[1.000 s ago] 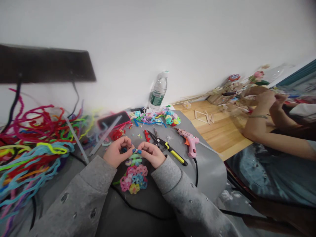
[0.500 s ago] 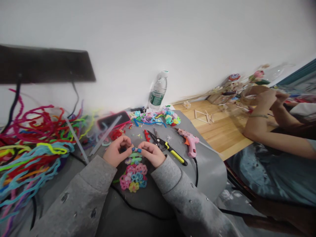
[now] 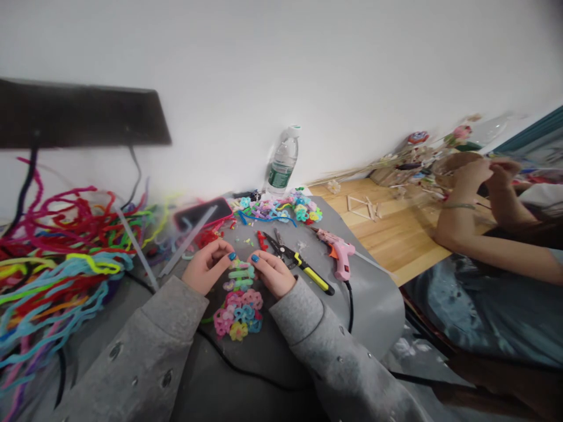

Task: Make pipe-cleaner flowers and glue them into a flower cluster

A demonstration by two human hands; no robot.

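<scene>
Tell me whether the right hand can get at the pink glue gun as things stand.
Probably yes: the pink glue gun lies to the right of the right hand. The yellow-and-black pliers lie between them, but flat enough to reach over. The hand is at the green pipe-cleaner strips, though.

A clear bottle [image 3: 282,161] stands near the white wall [image 3: 373,70], beyond a pink-edged phone [image 3: 197,211]
</scene>
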